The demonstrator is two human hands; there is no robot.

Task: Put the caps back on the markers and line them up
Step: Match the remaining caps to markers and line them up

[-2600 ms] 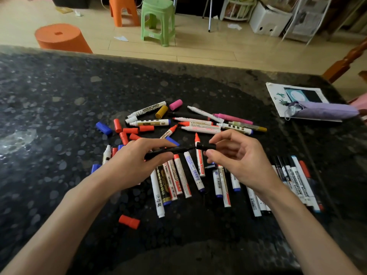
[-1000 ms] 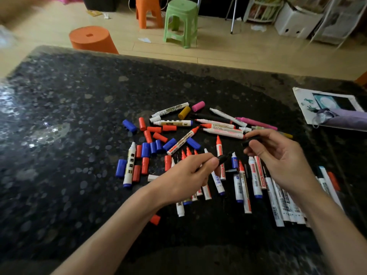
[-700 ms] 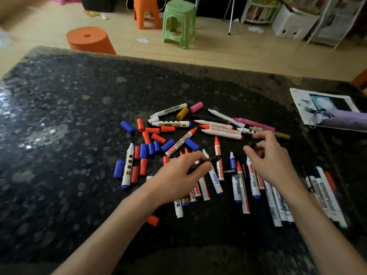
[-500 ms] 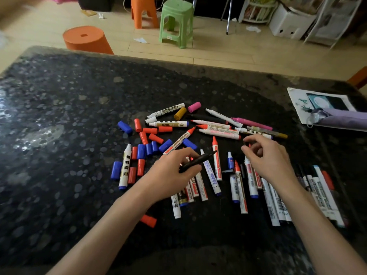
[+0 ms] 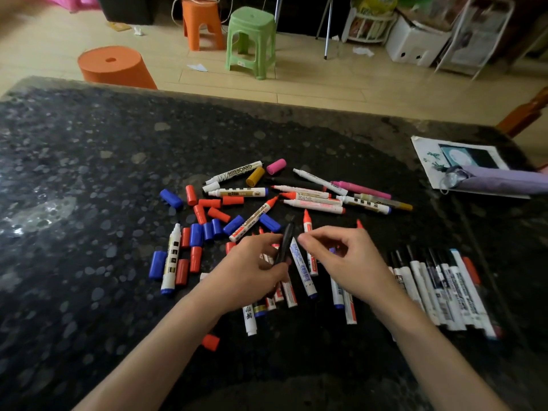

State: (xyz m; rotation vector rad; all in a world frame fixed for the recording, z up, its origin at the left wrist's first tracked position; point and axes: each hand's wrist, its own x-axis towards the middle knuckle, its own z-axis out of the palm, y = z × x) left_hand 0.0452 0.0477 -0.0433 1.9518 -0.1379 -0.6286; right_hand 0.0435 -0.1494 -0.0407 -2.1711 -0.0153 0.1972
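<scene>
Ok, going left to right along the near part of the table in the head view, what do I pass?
white marker with blue end → left hand → black marker that the left hand holds → right hand → row of lined-up markers

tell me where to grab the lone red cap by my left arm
Pinch the red cap across its round sides, coming down from above. It lies on its side on the table, touching no other marker or cap, so both sides are free.
</scene>
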